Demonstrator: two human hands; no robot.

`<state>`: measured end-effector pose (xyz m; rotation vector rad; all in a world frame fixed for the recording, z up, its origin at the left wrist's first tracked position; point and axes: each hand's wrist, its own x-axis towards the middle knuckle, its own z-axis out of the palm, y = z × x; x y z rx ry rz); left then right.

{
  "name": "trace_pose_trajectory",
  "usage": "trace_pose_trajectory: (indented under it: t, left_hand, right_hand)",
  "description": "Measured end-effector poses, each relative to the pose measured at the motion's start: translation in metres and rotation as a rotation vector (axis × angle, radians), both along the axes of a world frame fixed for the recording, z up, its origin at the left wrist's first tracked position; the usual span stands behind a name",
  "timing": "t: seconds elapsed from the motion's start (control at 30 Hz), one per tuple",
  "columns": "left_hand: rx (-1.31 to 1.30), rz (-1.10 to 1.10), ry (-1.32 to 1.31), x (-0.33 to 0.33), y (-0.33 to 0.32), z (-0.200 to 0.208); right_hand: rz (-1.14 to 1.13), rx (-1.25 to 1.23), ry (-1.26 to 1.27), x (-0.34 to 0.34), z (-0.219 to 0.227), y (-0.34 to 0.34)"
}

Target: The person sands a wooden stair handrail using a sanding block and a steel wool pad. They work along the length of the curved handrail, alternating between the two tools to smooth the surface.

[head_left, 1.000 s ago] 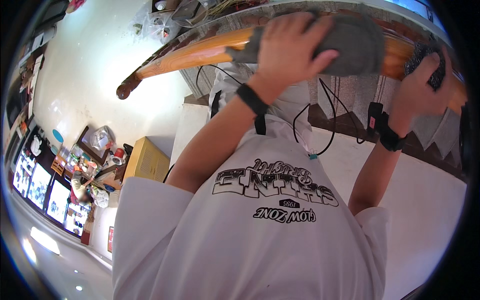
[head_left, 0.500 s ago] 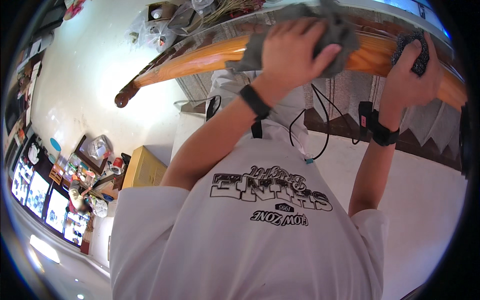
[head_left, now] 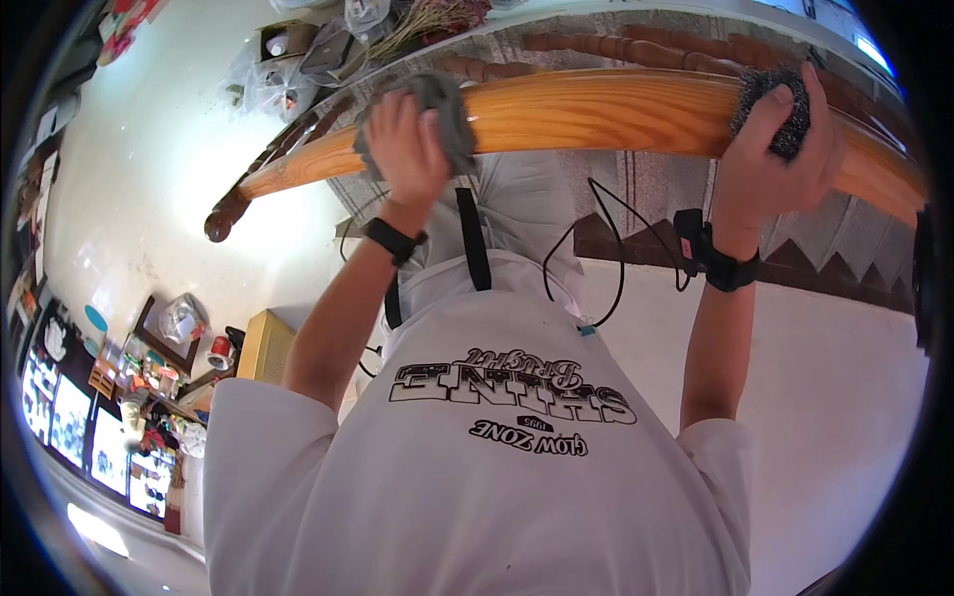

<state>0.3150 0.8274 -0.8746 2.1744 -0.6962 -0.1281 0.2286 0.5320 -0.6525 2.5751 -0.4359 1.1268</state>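
A polished wooden handrail (head_left: 596, 114) runs across the top of the view, above turned balusters. My left hand (head_left: 402, 144) presses a grey cloth (head_left: 447, 109) onto the rail left of its middle. My right hand (head_left: 770, 149) is closed around a dark wire scouring pad (head_left: 780, 104) held against the rail further right. Both wrists wear black bands. My white printed shirt fills the lower half of the view.
The rail ends in a rounded knob (head_left: 219, 223) at the left. Clear plastic bags (head_left: 288, 60) and dried stems lie beyond the rail. A yellow box (head_left: 263, 348) and a cluttered shelf of small items (head_left: 149, 387) sit on the pale floor at lower left. A stepped dark skirting (head_left: 825, 273) runs at right.
My left hand has slid the cloth leftward along the rail, away from my right hand. The right hand stays gripping the pad on the rail, now lower in the view.
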Motion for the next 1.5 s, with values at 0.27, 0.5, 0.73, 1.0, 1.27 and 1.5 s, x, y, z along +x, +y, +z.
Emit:
trace_pose_trajectory:
  t: [0.27, 0.5, 0.73, 1.0, 1.27, 1.5]
  left_hand:
    - [-0.265, -0.259, 0.009, -0.012, -0.099, 0.094]
    - [-0.159, -0.213, 0.081, 0.027, 0.037, -0.020]
    - [-0.156, -0.219, 0.085, 0.002, -0.082, 0.083]
    - [-0.387, -0.337, 0.133, -0.007, -0.159, 0.142]
    - [-0.190, -0.346, 0.080, 0.011, -0.065, 0.076]
    - [-0.161, -0.352, -0.023, 0.009, -0.048, 0.059]
  right_hand:
    - [0.046, 0.016, 0.060, 0.002, 0.000, 0.002]
    - [0.022, 0.027, 0.046, -0.005, 0.006, 0.012]
    - [0.114, 0.010, 0.047, -0.007, 0.001, -0.007]
    - [0.021, 0.046, 0.036, -0.003, 0.006, 0.010]
    - [0.088, 0.036, 0.024, -0.006, 0.003, 0.009]
    - [0.063, 0.065, 0.022, -0.005, 0.003, 0.012]
